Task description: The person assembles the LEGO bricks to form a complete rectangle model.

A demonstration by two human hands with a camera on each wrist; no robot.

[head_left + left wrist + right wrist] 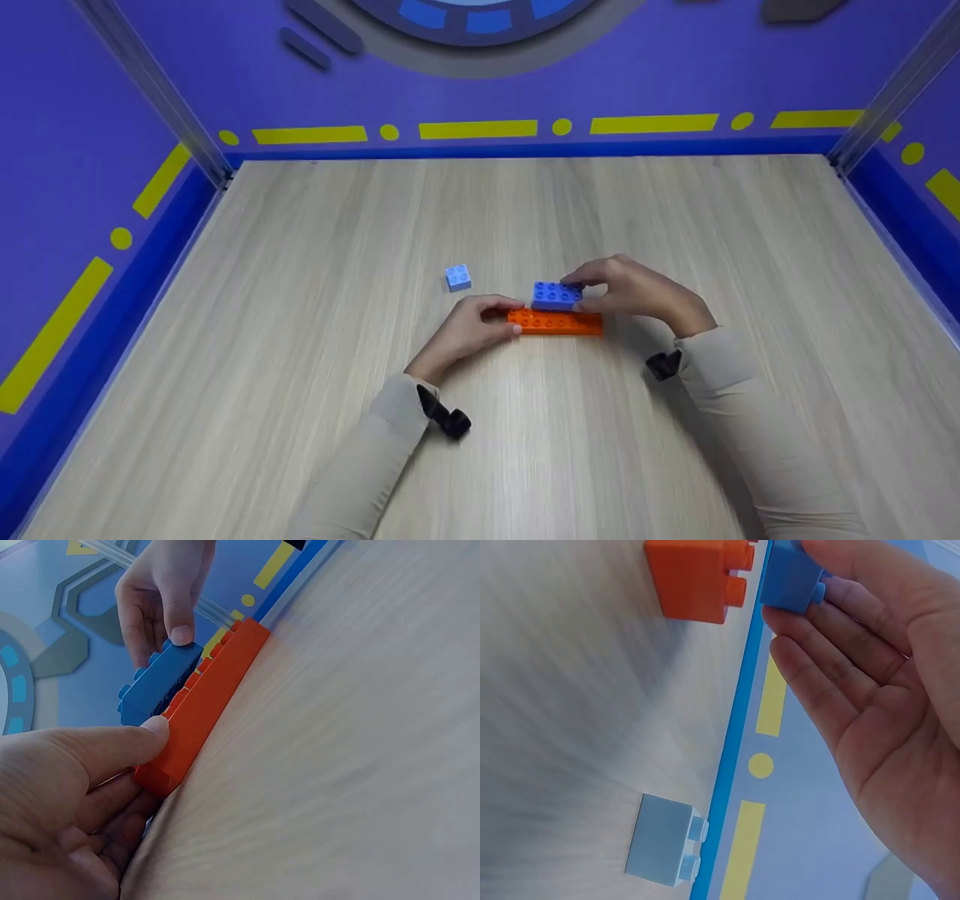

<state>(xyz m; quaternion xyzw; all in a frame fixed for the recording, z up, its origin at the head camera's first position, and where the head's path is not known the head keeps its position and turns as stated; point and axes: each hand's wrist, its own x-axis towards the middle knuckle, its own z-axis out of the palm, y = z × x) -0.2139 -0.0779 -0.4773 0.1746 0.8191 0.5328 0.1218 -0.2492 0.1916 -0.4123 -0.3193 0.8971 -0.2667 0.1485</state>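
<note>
A long orange toy brick (559, 324) lies on the table, studs up. My left hand (472, 328) pinches its left end between thumb and fingers. Just above the orange brick, my right hand (637, 291) holds a blue brick (553, 294) by its right end. In the left wrist view a gap shows between the blue brick (161, 682) and the studs of the orange brick (217, 705), and the blue one tilts slightly. The right wrist view shows the thumb and fingers on either side of the blue brick (791, 577).
A small light blue brick (458, 277) with a square top stands on the wooden table (337, 247), behind my left hand. Blue and purple panels (480, 101) with yellow marks wall the table at the back and sides.
</note>
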